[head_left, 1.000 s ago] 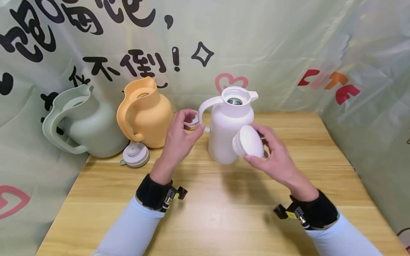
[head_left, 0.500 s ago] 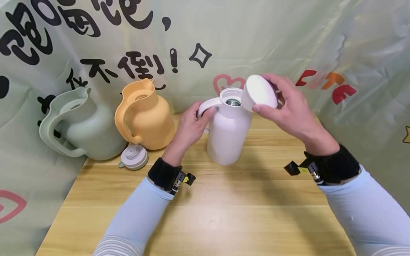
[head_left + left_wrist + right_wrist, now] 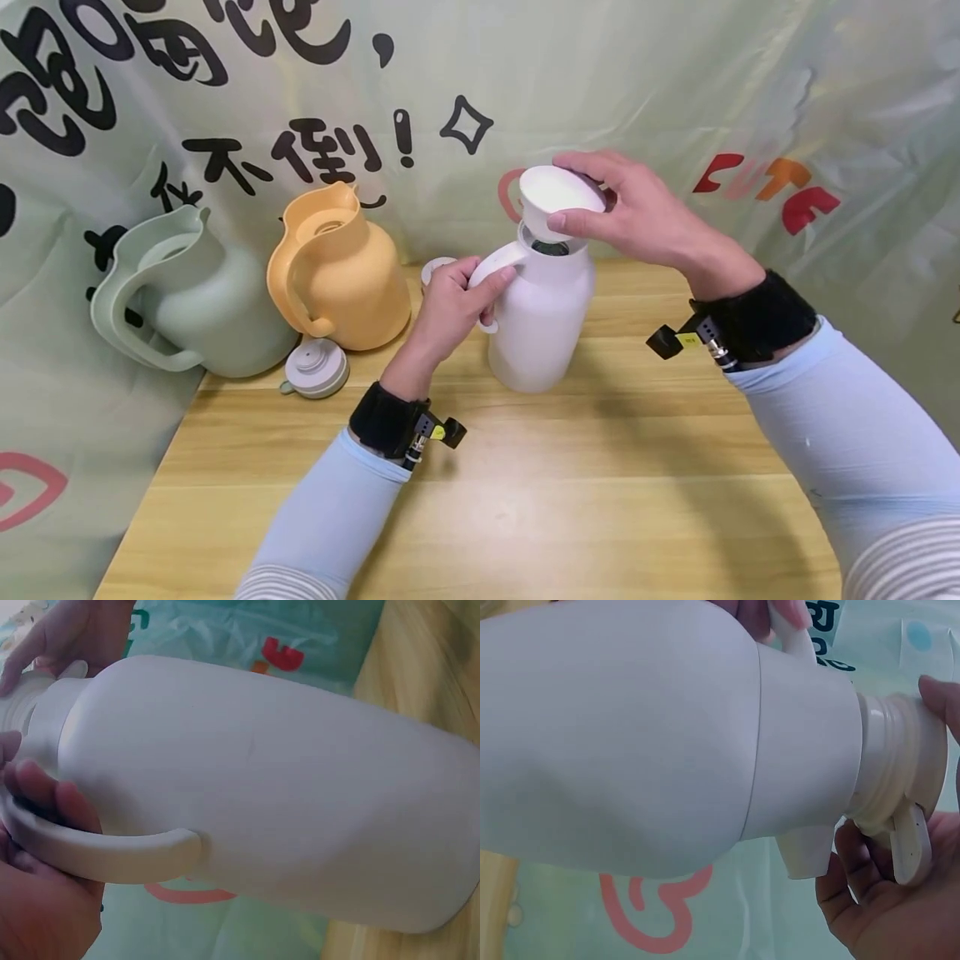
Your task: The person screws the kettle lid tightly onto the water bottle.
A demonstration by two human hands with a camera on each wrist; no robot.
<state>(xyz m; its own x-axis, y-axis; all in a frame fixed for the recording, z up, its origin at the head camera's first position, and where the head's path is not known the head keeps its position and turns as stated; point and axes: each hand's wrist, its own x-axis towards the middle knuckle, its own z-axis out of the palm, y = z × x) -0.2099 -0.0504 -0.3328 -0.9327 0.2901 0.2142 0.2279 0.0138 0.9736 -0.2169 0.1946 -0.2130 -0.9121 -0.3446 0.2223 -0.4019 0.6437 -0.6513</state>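
A white thermos jug (image 3: 540, 325) stands upright on the table, its mouth partly covered in the head view. My left hand (image 3: 448, 312) grips the jug's handle (image 3: 142, 859). My right hand (image 3: 648, 212) pinches a white screw lid (image 3: 558, 198) by its rim, tilted right at the jug's mouth. From the right wrist, the lid's threaded neck (image 3: 881, 742) shows lined up against the jug's collar (image 3: 806, 742), with the lid's small tab (image 3: 911, 844) sticking out beside the fingers. The jug's spout (image 3: 806, 851) points away from the handle.
To the left stand an orange jug (image 3: 345, 283) and a grey-green jug (image 3: 232, 300), both without lids. A loose lid (image 3: 317, 368) lies before them; another pale lid (image 3: 435, 268) shows partly behind my left hand. A printed cloth (image 3: 645, 92) hangs close behind the table.
My right hand has lifted the lid from beside the jug, up and then leftward over its mouth. My left hand has moved right and taken hold of the handle.
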